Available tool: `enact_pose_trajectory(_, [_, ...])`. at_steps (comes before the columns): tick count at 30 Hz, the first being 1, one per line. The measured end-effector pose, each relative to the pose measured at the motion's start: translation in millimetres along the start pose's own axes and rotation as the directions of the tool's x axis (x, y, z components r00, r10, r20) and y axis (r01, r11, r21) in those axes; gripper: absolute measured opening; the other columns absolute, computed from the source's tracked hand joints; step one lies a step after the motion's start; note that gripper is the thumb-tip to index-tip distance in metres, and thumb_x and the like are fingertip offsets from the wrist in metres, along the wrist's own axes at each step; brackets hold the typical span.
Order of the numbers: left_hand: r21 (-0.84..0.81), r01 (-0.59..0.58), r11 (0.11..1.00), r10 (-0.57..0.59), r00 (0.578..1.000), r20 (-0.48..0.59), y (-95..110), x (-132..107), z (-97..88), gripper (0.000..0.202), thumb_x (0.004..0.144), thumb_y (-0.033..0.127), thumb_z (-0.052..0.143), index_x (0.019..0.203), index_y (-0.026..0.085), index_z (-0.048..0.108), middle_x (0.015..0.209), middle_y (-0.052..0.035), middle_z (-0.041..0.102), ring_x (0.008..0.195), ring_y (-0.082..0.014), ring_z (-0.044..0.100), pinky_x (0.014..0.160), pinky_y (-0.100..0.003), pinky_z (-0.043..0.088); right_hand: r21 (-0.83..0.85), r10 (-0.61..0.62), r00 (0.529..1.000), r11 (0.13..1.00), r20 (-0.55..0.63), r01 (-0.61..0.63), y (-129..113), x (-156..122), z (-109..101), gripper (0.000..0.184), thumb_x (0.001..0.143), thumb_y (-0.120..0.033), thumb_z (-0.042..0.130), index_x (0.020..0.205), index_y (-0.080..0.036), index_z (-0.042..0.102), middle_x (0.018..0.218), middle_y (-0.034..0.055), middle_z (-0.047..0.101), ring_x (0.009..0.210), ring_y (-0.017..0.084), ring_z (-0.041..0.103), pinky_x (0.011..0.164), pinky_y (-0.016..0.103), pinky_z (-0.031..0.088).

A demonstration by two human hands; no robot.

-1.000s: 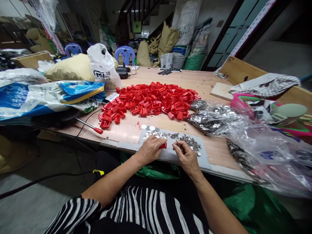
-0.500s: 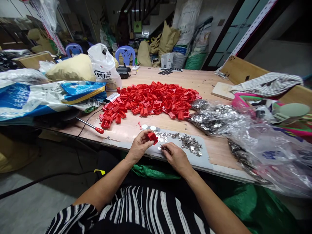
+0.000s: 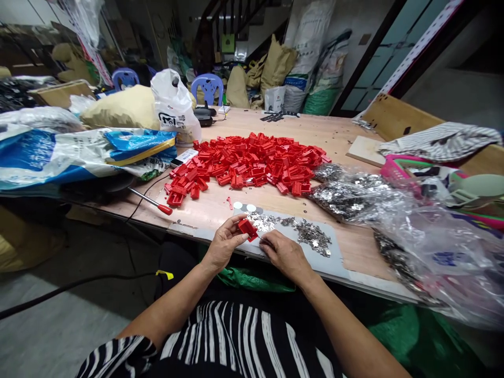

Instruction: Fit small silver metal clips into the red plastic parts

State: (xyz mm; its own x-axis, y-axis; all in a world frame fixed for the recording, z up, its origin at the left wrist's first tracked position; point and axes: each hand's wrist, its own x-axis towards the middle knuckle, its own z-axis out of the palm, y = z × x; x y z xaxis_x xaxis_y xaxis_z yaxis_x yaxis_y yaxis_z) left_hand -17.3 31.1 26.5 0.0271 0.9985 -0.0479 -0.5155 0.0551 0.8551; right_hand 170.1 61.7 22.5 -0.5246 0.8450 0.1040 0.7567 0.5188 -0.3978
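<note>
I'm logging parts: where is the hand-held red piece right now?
In the head view, just below centre, the red piece is in the left hand, close to the right hand, with silvery metal pieces just beyond.

The tabletop (image 3: 334,131) has a pale pinkish-brown colour. Near its front edge, the mat (image 3: 326,261) is plain grey, and the metal pieces (image 3: 313,237) on it are silver. The case (image 3: 247,229) in the left hand (image 3: 225,242) is bright red, as is the pile of cases (image 3: 255,160) at the middle. Towards the right edge, the cloth (image 3: 441,137) has grey and white stripes. At the left edge, the sack (image 3: 79,152) is blue and white. The shirt (image 3: 228,341) is black with white stripes.
</note>
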Motion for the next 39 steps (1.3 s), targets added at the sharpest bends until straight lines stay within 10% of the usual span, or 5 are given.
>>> enact_pose_trajectory(33, [-0.107,0.104,0.989,-0.114,0.989,-0.092,-1.8,-4.0,1.7,0.055,0.062,0.018,0.079,0.114,0.018,0.059,0.101,-0.0047,0.069,0.091,-0.0151,0.064,0.080,-0.025,0.046,0.005,-0.232,0.961,0.972,-0.151,0.236,11.2,-20.2,18.3,0.010,0.089,-0.019,0.053,0.091,-0.021,0.062,0.088,0.0056,0.066,0.081,0.018,0.060,0.075,0.029,0.046])
enact_pose_trajectory(39, [-0.103,0.125,0.987,-0.134,0.987,-0.083,-3.0,-5.5,6.6,0.054,0.062,0.018,0.079,0.113,0.019,0.062,0.103,-0.0049,0.067,0.092,-0.0156,0.063,0.080,-0.026,0.047,0.299,-0.012,0.975,0.951,-0.220,0.079,5.1,-17.9,7.8,0.009,0.089,-0.023,0.053,0.088,-0.020,0.061,0.077,0.0019,0.066,0.066,0.014,0.058,0.064,0.025,0.045])
